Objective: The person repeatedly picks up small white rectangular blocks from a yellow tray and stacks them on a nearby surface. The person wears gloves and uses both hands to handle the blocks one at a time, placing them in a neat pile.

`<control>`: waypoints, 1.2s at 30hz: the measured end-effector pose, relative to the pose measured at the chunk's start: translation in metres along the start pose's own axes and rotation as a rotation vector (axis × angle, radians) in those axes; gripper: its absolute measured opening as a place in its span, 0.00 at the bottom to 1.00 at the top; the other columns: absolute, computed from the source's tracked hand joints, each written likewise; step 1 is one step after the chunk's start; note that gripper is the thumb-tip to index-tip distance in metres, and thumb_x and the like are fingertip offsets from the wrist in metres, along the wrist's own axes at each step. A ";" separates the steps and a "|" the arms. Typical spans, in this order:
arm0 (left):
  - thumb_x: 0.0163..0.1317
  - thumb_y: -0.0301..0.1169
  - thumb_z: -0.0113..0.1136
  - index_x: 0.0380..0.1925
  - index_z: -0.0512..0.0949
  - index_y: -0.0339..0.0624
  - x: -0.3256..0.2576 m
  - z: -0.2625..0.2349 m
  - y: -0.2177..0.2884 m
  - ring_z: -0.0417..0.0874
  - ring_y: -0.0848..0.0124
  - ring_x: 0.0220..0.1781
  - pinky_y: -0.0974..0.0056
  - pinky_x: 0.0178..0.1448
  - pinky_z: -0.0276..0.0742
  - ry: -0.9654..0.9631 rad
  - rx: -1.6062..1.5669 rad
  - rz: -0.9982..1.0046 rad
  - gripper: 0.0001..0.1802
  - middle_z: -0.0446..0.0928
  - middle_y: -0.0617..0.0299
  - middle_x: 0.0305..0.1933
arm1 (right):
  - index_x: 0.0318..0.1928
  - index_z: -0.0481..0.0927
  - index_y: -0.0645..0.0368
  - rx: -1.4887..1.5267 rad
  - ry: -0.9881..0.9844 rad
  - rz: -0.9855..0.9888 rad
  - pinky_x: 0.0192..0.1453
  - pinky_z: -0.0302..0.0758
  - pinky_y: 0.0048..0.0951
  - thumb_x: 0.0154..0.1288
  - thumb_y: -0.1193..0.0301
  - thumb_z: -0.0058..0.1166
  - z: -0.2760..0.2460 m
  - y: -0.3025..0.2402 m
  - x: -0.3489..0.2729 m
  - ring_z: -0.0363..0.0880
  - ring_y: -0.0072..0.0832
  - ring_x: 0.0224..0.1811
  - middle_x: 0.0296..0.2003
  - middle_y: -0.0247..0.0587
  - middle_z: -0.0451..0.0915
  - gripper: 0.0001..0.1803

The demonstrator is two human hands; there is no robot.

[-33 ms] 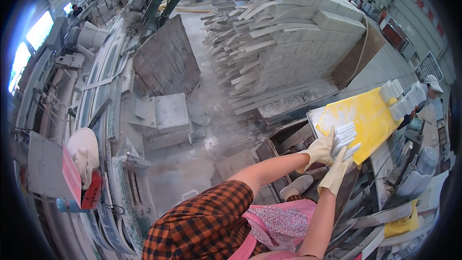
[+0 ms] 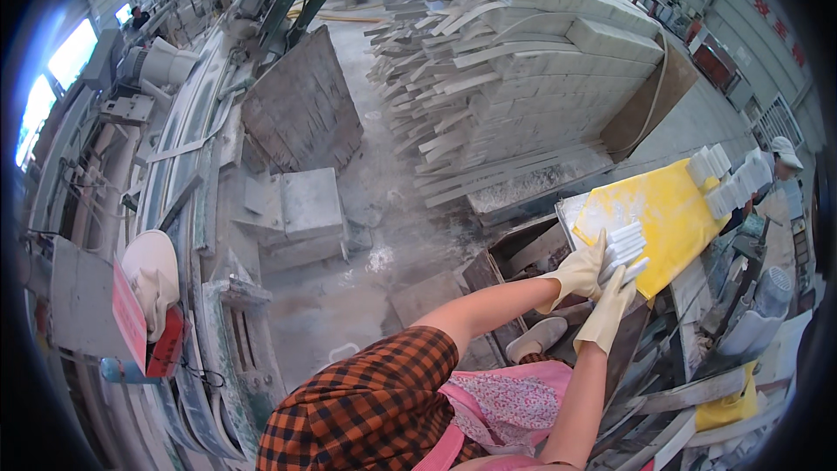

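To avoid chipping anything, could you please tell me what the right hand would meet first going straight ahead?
The right hand would probably meet the white strips first, though depth is unclear.

I have open room above the yellow sheet (image 2: 667,222), far and right of the white sticks (image 2: 624,242), until clusters of white pieces (image 2: 732,189) block its far right end. The left hand (image 2: 579,271) and right hand (image 2: 610,308) sit too close for me to pass between. Left of them, the floor (image 2: 390,179) gives me a lane between the grey block (image 2: 312,203) and the slab stack (image 2: 567,83) with its jutting strips (image 2: 425,92).
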State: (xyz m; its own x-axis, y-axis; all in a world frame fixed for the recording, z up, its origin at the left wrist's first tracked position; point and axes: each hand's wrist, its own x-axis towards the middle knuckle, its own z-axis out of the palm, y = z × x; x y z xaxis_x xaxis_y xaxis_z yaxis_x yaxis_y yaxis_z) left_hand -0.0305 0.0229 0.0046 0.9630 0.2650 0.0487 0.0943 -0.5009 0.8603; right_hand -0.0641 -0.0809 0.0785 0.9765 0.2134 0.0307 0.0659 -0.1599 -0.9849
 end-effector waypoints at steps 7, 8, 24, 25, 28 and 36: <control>0.40 0.45 0.80 0.79 0.39 0.28 -0.005 0.008 0.004 0.79 0.41 0.65 0.51 0.67 0.76 0.112 0.027 0.002 0.75 0.73 0.31 0.64 | 0.81 0.52 0.65 -0.058 -0.115 -0.001 0.79 0.60 0.37 0.84 0.51 0.43 -0.022 0.003 -0.002 0.62 0.38 0.78 0.78 0.50 0.57 0.39; 0.41 0.45 0.80 0.80 0.40 0.29 -0.006 0.011 0.006 0.78 0.41 0.65 0.51 0.67 0.76 0.132 0.000 -0.030 0.74 0.74 0.32 0.65 | 0.80 0.53 0.66 -0.072 -0.118 0.022 0.79 0.60 0.37 0.83 0.52 0.44 -0.028 0.015 0.004 0.61 0.38 0.78 0.78 0.51 0.57 0.39; 0.39 0.44 0.83 0.75 0.58 0.37 0.027 0.010 0.010 0.82 0.44 0.61 0.53 0.66 0.79 0.177 -0.048 0.007 0.64 0.79 0.40 0.59 | 0.73 0.66 0.74 0.118 -0.107 -0.116 0.77 0.64 0.34 0.83 0.67 0.48 -0.073 0.097 0.067 0.68 0.36 0.75 0.73 0.55 0.68 0.28; 0.40 0.46 0.84 0.75 0.58 0.37 0.029 0.004 0.008 0.82 0.48 0.63 0.55 0.68 0.78 0.096 -0.013 0.039 0.64 0.78 0.41 0.60 | 0.72 0.67 0.72 0.182 0.035 -0.101 0.76 0.67 0.36 0.84 0.66 0.47 -0.075 0.079 0.057 0.71 0.36 0.72 0.71 0.52 0.71 0.27; 0.40 0.49 0.85 0.75 0.58 0.38 0.028 0.001 0.009 0.79 0.55 0.67 0.55 0.69 0.78 0.062 0.024 0.010 0.65 0.77 0.44 0.64 | 0.72 0.69 0.68 0.221 0.050 -0.085 0.73 0.71 0.35 0.85 0.56 0.42 -0.086 0.041 0.056 0.76 0.33 0.65 0.65 0.47 0.76 0.30; 0.41 0.42 0.86 0.82 0.40 0.42 0.021 0.012 0.009 0.75 0.51 0.70 0.59 0.75 0.70 0.090 -0.346 -0.046 0.76 0.73 0.44 0.71 | 0.72 0.72 0.64 0.462 -0.250 0.022 0.74 0.66 0.33 0.82 0.43 0.41 -0.068 0.069 0.162 0.71 0.32 0.71 0.68 0.45 0.75 0.38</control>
State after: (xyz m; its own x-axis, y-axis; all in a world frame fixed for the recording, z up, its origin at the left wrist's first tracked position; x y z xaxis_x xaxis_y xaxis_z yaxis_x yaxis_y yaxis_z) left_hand -0.0067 0.0144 0.0073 0.9322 0.3600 0.0376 0.0309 -0.1828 0.9827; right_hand 0.1128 -0.1224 0.0273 0.8942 0.4471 0.0232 -0.1064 0.2626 -0.9590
